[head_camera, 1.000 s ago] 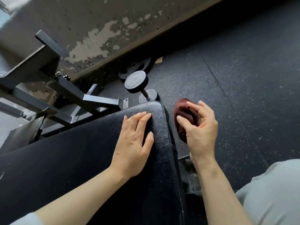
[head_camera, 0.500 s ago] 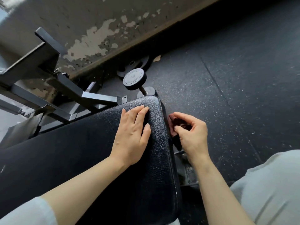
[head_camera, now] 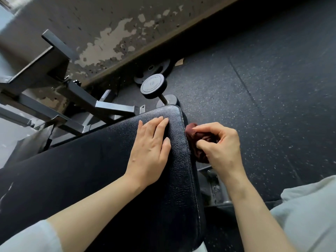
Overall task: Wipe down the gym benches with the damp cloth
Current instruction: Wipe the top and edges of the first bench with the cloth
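Black textured vinyl covers the bench pad, the biggest thing in view, running from the lower left up to a rounded corner near a dumbbell standing on the speckled rubber floor. On that pad the left hand lies flat just as it did a second ago, fingers straight and close together, thumb alongside, bracing near the end. What has changed is on the right: the right hand, which a second ago held the dark red cloth clear of the bench out over the floor, has brought it in against the pad's end face, fingers curled round the bunched fabric and pinching it. The cloth now touches the stitched side edge just below the corner. I judge the wiping has shifted to the pad's end, and the top surface under the left hand may yet need a pass.
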Demonstrator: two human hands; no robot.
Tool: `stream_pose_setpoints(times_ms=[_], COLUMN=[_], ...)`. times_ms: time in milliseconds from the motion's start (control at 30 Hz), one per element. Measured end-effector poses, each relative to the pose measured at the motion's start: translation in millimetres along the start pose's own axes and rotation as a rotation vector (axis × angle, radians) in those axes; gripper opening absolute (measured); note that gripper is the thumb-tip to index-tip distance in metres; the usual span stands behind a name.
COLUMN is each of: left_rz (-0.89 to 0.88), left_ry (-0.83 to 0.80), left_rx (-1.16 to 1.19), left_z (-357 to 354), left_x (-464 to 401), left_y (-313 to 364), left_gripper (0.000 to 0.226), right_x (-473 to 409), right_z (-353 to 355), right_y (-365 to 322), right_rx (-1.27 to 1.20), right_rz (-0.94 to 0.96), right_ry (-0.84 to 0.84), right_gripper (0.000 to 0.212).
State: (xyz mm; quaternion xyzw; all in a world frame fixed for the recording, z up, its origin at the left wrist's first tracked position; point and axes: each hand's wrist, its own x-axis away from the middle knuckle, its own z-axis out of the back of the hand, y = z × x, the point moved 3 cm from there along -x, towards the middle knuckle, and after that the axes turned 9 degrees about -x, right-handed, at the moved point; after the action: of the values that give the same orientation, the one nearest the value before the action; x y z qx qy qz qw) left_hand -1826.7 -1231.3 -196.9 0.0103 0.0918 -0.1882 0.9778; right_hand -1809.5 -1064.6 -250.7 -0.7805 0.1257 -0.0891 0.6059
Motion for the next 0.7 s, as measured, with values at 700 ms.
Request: stream_pose_setpoints(times_ms=[700], left_rz=[0.012], left_ry=[-0.025], left_rx=[0.000], left_z=[1], left_x=[0], left_y=[-1], left_gripper=[0.056], right_x=[-26], right_z=[-27], right_y=[2], right_rx=[0.015], right_rz=[0.171], right_ry=[-0.127], right_gripper=[0.043])
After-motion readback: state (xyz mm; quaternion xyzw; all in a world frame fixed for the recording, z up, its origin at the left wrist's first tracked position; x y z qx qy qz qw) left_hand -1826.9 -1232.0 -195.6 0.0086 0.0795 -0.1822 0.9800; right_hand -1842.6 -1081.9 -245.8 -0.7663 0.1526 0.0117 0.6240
